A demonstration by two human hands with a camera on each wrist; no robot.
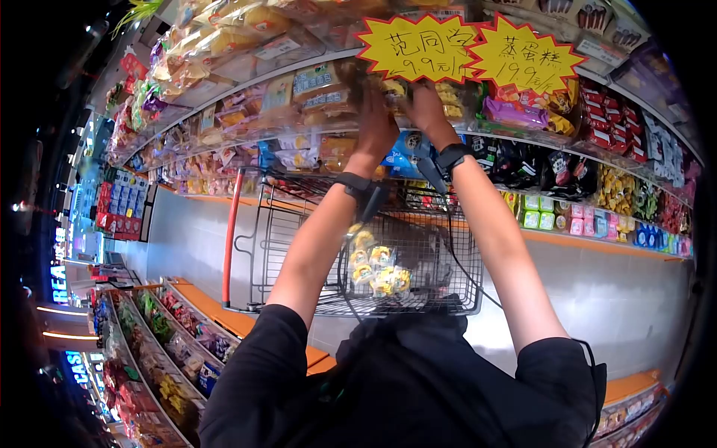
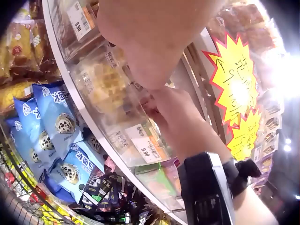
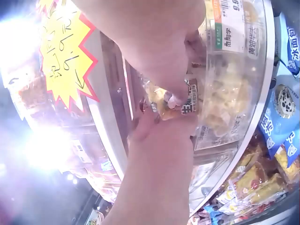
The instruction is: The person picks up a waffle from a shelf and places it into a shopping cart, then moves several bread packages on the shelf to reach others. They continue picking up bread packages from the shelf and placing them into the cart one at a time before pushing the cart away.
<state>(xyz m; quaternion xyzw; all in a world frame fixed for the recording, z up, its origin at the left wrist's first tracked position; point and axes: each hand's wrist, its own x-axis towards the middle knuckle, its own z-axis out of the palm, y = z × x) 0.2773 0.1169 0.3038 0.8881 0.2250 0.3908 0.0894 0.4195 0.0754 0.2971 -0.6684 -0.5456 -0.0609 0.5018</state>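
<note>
My left hand (image 1: pixel 379 131) and right hand (image 1: pixel 427 113) reach close together over the clear front (image 3: pixel 224 126) of a shelf bin. In the right wrist view, a small yellow packet (image 3: pixel 161 99) with dark lettering shows between the hands. The left hand (image 3: pixel 161 140) comes from below, with thumb and fingers bent at the packet's near end. From above, the right hand (image 3: pixel 154 56) brings its fingertips against the packet; I cannot tell whether it grips. Similar yellow packets (image 2: pixel 105 84) lie behind the clear front in the left wrist view.
A wire shopping cart (image 1: pixel 258 261) between my body and the shelf contains several yellow packets (image 1: pixel 382 272). Yellow starburst price signs (image 1: pixel 422 48) hang just above the hands. Blue bread bags (image 2: pixel 58 117) fill the shelf below. Behind me at left stands another snack shelf (image 1: pixel 160 336).
</note>
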